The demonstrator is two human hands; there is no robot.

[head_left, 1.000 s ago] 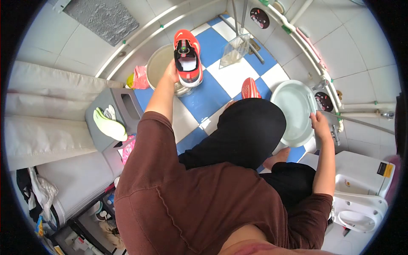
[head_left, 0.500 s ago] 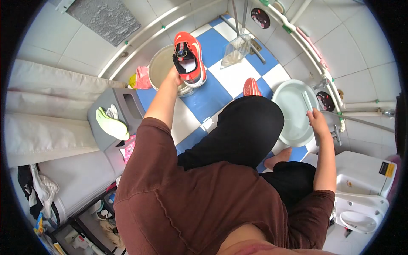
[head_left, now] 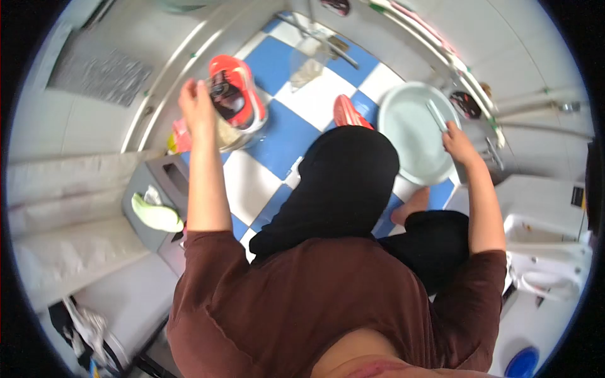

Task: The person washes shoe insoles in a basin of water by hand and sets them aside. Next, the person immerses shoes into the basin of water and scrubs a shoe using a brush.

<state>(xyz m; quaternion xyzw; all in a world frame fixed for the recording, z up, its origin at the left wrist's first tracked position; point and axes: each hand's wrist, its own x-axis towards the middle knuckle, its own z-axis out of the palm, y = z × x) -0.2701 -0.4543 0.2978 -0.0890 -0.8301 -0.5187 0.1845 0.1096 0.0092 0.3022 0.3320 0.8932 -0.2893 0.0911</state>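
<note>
My left hand [head_left: 197,107] is raised just left of a red-orange sneaker [head_left: 238,93] with a dark opening and white sole. Its fingers look apart, with a narrow gap between them and the shoe, though motion blurs them. The sneaker sits over a beige bucket [head_left: 228,137], which it mostly hides. On the right, my right hand [head_left: 459,143] grips a pale brush [head_left: 436,116] by its end, above a light-green basin [head_left: 409,142]. The bristles cannot be made out.
A red slipper [head_left: 350,112] shows beyond my knee on the blue-and-white tiled floor [head_left: 290,135]. A grey stool-like unit [head_left: 148,192] with a pale green item stands at left. Pipes and a tap [head_left: 493,153] run along the right wall, near a white toilet [head_left: 545,283].
My left hand has come away from the sneaker's heel to its left side, and the sneaker sits lower over the bucket. The view has shifted. My right hand keeps the brush over the basin.
</note>
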